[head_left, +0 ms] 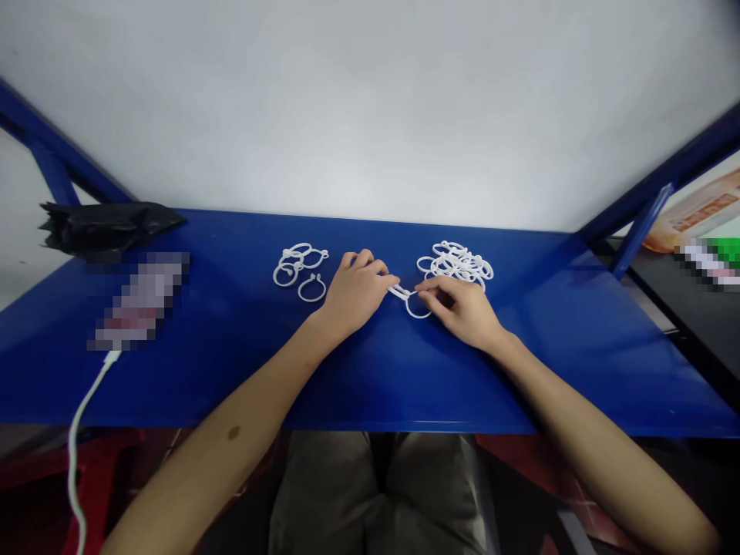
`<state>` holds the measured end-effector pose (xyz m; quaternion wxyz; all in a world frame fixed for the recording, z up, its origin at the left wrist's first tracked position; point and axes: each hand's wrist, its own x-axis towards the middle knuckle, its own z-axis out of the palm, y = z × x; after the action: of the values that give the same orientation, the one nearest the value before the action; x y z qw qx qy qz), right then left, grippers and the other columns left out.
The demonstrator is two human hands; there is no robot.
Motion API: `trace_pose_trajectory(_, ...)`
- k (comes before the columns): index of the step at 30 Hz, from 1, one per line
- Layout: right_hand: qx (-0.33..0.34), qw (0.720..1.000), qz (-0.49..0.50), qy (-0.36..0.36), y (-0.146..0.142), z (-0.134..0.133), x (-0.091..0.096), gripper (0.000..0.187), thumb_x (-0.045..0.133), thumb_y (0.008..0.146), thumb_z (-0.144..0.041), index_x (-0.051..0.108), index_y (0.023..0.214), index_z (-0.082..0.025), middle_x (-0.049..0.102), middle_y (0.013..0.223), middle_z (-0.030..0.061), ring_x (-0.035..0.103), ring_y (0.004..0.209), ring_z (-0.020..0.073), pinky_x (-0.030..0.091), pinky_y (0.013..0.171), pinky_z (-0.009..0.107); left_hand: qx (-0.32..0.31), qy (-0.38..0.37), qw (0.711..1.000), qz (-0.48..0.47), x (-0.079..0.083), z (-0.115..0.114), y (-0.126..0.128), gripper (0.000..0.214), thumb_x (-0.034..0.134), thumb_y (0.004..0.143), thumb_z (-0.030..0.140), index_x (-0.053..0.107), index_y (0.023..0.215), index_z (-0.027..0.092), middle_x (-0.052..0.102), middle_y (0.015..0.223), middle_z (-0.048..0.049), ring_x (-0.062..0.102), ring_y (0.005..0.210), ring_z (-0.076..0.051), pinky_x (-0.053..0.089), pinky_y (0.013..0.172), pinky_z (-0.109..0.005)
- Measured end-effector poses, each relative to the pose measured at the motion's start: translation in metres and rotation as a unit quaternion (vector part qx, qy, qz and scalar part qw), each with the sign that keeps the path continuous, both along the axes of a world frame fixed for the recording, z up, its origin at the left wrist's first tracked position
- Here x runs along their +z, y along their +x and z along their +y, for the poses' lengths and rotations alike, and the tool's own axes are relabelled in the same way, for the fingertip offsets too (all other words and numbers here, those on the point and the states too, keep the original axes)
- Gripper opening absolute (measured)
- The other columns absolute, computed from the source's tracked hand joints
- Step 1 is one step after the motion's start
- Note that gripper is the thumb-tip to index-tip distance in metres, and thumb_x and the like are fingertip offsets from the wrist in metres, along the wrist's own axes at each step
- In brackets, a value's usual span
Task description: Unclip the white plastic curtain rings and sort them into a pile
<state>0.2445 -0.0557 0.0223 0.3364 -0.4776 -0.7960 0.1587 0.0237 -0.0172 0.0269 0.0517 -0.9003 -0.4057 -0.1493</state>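
On the blue table (pixel 231 370) both my hands meet over one white plastic ring (pixel 415 307) with a small strip sticking out of it. My left hand (pixel 355 289) pinches the strip end with fingers closed. My right hand (pixel 462 304) pinches the ring's right side, fingers closed too. A heap of several white rings (pixel 456 262) lies just behind my right hand. A smaller group of several white rings (pixel 301 270) lies to the left of my left hand.
A black plastic bag (pixel 104 225) lies at the far left corner. A blurred flat object (pixel 139 301) with a white cable (pixel 81 432) sits on the left. Blue frame struts (pixel 641 231) rise at both sides. A white wall stands behind.
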Motion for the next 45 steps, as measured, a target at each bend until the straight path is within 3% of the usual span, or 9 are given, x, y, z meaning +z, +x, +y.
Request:
trace_pose_trajectory(8, 0.031, 0.999, -0.020, -0.023, 0.001, 0.001, -0.002, 0.015, 0.057, 0.095, -0.030, 0.070, 0.097, -0.022, 0.075, 0.087, 0.0016, 0.063, 0.063, 0.0128, 0.048, 0.062, 0.027, 0.001, -0.003, 1.000, 0.012, -0.004, 0.001, -0.002, 0.036, 0.049, 0.094, 0.011, 0.074, 0.116, 0.025, 0.071, 0.116, -0.0089, 0.049, 0.109, -0.030, 0.036, 0.094, -0.048)
trace_pose_trajectory(14, -0.028, 0.999, 0.021, 0.004, 0.001, 0.000, -0.001, 0.017, 0.056, 0.096, -0.033, 0.068, 0.100, -0.021, 0.072, 0.078, 0.0012, 0.060, 0.057, 0.0132, 0.047, 0.057, 0.028, -0.043, -0.040, 0.998, -0.038, 0.001, -0.007, 0.001, 0.056, 0.053, 0.083, 0.006, 0.058, 0.137, 0.020, 0.061, 0.137, -0.0091, 0.046, 0.122, -0.030, 0.028, 0.108, -0.051)
trace_pose_trajectory(17, -0.045, 0.998, 0.034, 0.013, 0.002, 0.000, 0.000, 0.018, 0.056, 0.097, -0.035, 0.067, 0.100, -0.021, 0.068, 0.071, -0.0002, 0.059, 0.057, 0.0136, 0.047, 0.058, 0.028, -0.078, -0.047, 0.994, -0.066, 0.005, -0.012, 0.006, 0.043, 0.053, 0.092, 0.016, 0.057, 0.134, 0.019, 0.065, 0.129, -0.0076, 0.049, 0.120, -0.027, 0.024, 0.111, -0.050)
trace_pose_trajectory(22, -0.021, 0.997, 0.065, -0.022, 0.001, 0.000, -0.003, 0.019, 0.057, 0.096, -0.037, 0.067, 0.099, -0.021, 0.069, 0.072, 0.0000, 0.061, 0.060, 0.0139, 0.047, 0.057, 0.028, -0.092, 0.012, 0.994, -0.060, 0.004, -0.011, 0.009, 0.021, 0.049, 0.101, 0.025, 0.067, 0.112, 0.021, 0.073, 0.106, -0.0051, 0.054, 0.108, -0.025, 0.029, 0.104, -0.047)
trace_pose_trajectory(28, 0.014, 0.990, 0.120, -0.074, -0.002, 0.001, -0.007, 0.022, 0.063, 0.093, -0.040, 0.068, 0.092, -0.019, 0.069, 0.074, 0.0010, 0.058, 0.060, 0.0121, 0.046, 0.056, 0.026, -0.079, 0.077, 0.990, -0.092, -0.003, -0.007, 0.007, 0.025, 0.048, 0.100, 0.016, 0.066, 0.114, 0.024, 0.073, 0.104, -0.0033, 0.054, 0.104, -0.024, 0.034, 0.098, -0.043)
trace_pose_trajectory(35, 0.043, 0.980, 0.158, -0.111, 0.000, -0.002, -0.006, 0.026, 0.065, 0.092, -0.044, 0.069, 0.089, -0.019, 0.065, 0.067, -0.0010, 0.053, 0.053, 0.0103, 0.042, 0.051, 0.025, -0.080, 0.086, 0.986, -0.116, -0.008, -0.013, 0.011, 0.034, 0.040, 0.101, 0.013, 0.069, 0.113, 0.028, 0.073, 0.099, -0.0027, 0.055, 0.100, -0.023, 0.036, 0.095, -0.044)
trace_pose_trajectory(40, 0.044, 0.992, 0.103, -0.064, 0.000, -0.001, -0.001, 0.021, 0.062, 0.095, -0.041, 0.069, 0.091, -0.021, 0.072, 0.081, 0.0020, 0.063, 0.066, 0.0144, 0.050, 0.061, 0.028, -0.062, 0.053, 0.990, -0.111, -0.006, -0.010, 0.014, 0.027, 0.043, 0.102, 0.023, 0.068, 0.114, 0.027, 0.073, 0.100, -0.0042, 0.055, 0.098, -0.024, 0.037, 0.092, -0.043)
trace_pose_trajectory(43, 0.000, 0.998, 0.060, 0.024, 0.002, 0.003, 0.003, 0.016, 0.060, 0.096, -0.035, 0.070, 0.094, -0.023, 0.073, 0.093, 0.0041, 0.066, 0.077, 0.0171, 0.052, 0.071, 0.032, -0.023, 0.043, 0.994, -0.101, -0.002, -0.006, 0.012, 0.026, 0.049, 0.101, 0.033, 0.065, 0.118, 0.021, 0.071, 0.108, -0.0077, 0.054, 0.101, -0.027, 0.038, 0.089, -0.043)
trace_pose_trajectory(45, -0.051, 0.995, 0.042, 0.079, 0.007, 0.009, 0.004, 0.015, 0.059, 0.096, -0.033, 0.071, 0.095, -0.023, 0.070, 0.097, 0.0055, 0.063, 0.073, 0.0168, 0.051, 0.070, 0.033, -0.001, 0.035, 0.995, -0.090, 0.000, -0.004, 0.009, 0.031, 0.052, 0.098, 0.033, 0.063, 0.122, 0.018, 0.068, 0.114, -0.0095, 0.053, 0.105, -0.029, 0.038, 0.089, -0.044)
